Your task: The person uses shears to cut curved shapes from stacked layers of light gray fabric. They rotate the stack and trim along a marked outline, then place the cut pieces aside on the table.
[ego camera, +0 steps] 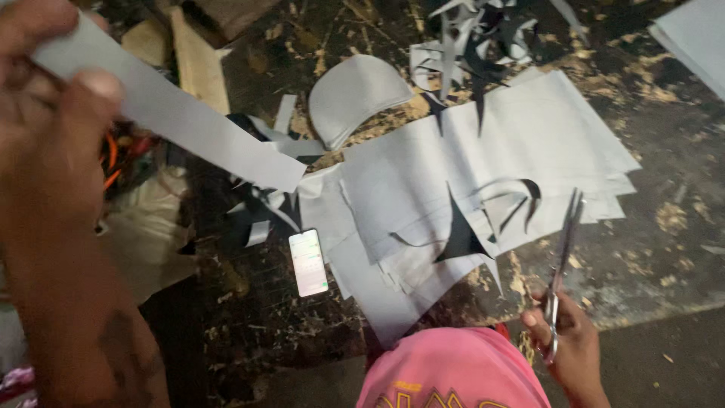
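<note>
a person stands over a dark, scuffed worktable (664, 249) and looks down at it. their left hand (45, 113), close to the camera and blurred, is raised at the upper left with thumb and fingers pinched on one end of a long grey strip (189, 125); the strip slants down and to the right, its free end hanging above the table. their right hand (566, 340), low at the bottom right, is closed through the handles of a pair of scissors (563, 257), whose blades point up and away with their tips over the near edge of a pile of grey sheets (544, 143). the sheets lie flat in the middle of the table, overlapping, with curved and pointed shapes cut out of them so the dark table shows through. it looks like a pause in cutting, one piece lifted clear and the scissors resting; any further cut would call for bringing blades and material together. a curved grey piece (351, 94) lies just above the pile, a tangle of offcuts (476, 38) beyond it. a phone (308, 262) lies lit, screen up, left of the pile. no box, tray or bin is visible.
</note>
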